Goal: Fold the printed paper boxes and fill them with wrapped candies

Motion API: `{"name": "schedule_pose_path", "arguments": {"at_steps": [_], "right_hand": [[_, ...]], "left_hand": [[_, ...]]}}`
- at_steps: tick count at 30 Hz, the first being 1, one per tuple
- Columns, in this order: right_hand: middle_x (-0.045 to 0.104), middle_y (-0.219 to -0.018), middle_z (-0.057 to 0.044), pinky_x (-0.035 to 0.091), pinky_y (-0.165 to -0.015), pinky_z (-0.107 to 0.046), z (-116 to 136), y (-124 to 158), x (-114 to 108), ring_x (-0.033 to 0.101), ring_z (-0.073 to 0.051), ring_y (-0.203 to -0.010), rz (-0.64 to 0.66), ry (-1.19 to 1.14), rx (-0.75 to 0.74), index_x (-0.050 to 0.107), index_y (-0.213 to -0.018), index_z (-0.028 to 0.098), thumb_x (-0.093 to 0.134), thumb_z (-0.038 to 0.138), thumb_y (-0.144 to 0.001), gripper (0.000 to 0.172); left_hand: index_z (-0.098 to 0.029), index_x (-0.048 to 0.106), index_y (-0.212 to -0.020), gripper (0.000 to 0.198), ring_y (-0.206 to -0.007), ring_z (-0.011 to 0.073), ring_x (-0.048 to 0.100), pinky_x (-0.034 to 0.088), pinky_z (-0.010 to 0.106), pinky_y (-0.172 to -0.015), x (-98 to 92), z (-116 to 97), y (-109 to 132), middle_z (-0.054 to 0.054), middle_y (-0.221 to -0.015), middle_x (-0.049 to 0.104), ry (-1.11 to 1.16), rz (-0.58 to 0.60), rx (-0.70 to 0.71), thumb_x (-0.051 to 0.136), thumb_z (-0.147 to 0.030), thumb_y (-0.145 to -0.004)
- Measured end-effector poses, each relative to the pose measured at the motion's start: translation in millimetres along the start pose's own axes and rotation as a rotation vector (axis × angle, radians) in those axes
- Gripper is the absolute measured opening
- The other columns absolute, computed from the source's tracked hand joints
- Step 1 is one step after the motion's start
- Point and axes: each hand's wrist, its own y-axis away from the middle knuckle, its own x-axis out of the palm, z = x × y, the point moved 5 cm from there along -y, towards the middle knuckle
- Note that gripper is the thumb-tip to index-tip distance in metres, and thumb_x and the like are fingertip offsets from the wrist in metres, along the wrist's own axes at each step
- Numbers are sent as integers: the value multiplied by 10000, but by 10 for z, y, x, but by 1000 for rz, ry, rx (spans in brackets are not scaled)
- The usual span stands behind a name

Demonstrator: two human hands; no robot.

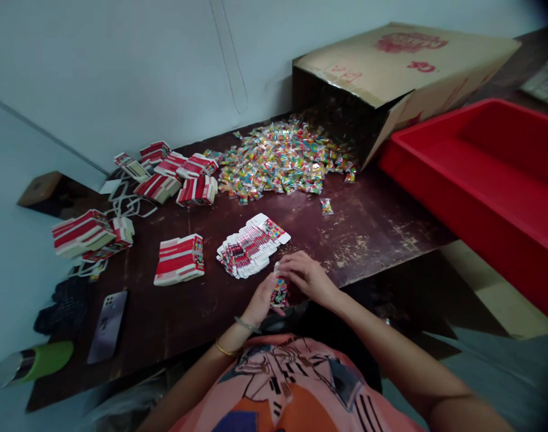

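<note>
Just past the table's front edge, my left hand [260, 301] is wrapped round a small colourful printed box [279, 293]. My right hand [309, 277] bends its fingers at the white upper end of this box, pinching at its flap. Right beyond my hands lies a fanned-out row of flat white-and-red printed cartons [249, 249]. To its left rests a stack of red-and-white folded cartons [179, 259]. One small clear-wrapped candy packet [327, 206] lies alone on the table, in front of a large heap of similar packets [278, 159].
A cardboard box [409, 60] lies on its side, its mouth facing the heap. At the right stands a red tray [490, 198]. More carton bundles [157, 186] sit back left, near white straps [130, 201]. A phone [107, 326] and a green-and-clear cup [49, 363] are at left.
</note>
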Motion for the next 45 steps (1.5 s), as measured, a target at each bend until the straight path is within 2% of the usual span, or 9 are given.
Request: {"name": "schedule_pose_path", "arguments": {"at_steps": [3, 9, 14, 19, 26, 32, 38, 42, 45], "right_hand": [[623, -917, -24, 479, -631, -245, -269, 100, 68, 563, -113, -686, -138, -464, 287, 628, -993, 212, 640, 304, -813, 202], [638, -847, 4, 523, -635, -236, -319, 113, 246, 588, -83, -616, 110, -960, 559, 642, -964, 187, 771, 314, -669, 346], [669, -880, -31, 517, -734, -287, -44, -39, 58, 620, -138, -760, 139, -504, 269, 700, -937, 182, 659, 295, -784, 194], [665, -1034, -72, 468, -860, -305, 245, -82, 13, 618, -172, -948, 232, -22, -111, 705, -1078, 223, 525, 245, -904, 252], [720, -939, -57, 504, -779, -289, 83, -129, 1, 664, -178, -858, 85, -163, 50, 740, -968, 201, 631, 349, -848, 220], [732, -854, -59, 518, -714, -288, -119, 16, 30, 673, -182, -784, 23, -201, 131, 758, -896, 199, 652, 385, -825, 226], [700, -1081, -75, 487, -873, -353, -34, 173, 19, 624, -198, -981, -116, -17, -89, 695, -1110, 261, 593, 322, -879, 260], [722, -1006, -61, 499, -845, -331, 44, 382, -445, 642, -192, -932, -50, -13, 47, 725, -1034, 254, 560, 346, -899, 232], [709, -1038, -72, 482, -870, -335, 57, 523, -1019, 636, -209, -962, 50, 102, 204, 729, -1001, 226, 537, 383, -906, 266]], "left_hand": [[-83, 636, -966, 674, -574, 168, 613, 492, 245, -415, -58, 8, -58, 94, -741, 647, 87, -35, -35, 396, -694, -811], [-88, 609, -1102, 545, -641, 186, 609, 498, 259, -435, -84, -162, -96, 95, -804, 663, 78, 56, 19, 526, -535, -802], [-137, 648, -1038, 377, -772, 158, 563, 472, 198, -525, -31, -369, -10, 54, -907, 635, -143, 87, 203, 622, -389, -757], [-145, 645, -997, 357, -720, 166, 563, 476, 235, -518, -84, -277, -82, 39, -817, 628, -38, 50, 57, 587, -395, -749], [-161, 597, -1134, 420, -859, 216, 597, 517, 296, -620, -53, -274, -20, 85, -970, 640, 171, 283, 76, 633, -373, -773], [-142, 571, -1175, 473, -836, 190, 588, 491, 240, -556, -105, -208, 24, 78, -977, 606, -74, 321, -11, 679, -360, -768], [-187, 537, -1229, 501, -785, 160, 581, 482, 218, -534, 106, -222, 7, 63, -990, 600, 54, 234, 38, 648, -406, -792], [-227, 518, -1268, 519, -974, 208, 570, 527, 303, -719, 363, -116, 64, 82, -1160, 574, 134, 328, 43, 640, -422, -802], [-219, 558, -1237, 485, -1072, 221, 544, 481, 327, -845, 279, -114, 53, 100, -1206, 569, 37, 318, 70, 653, -403, -799]]}}
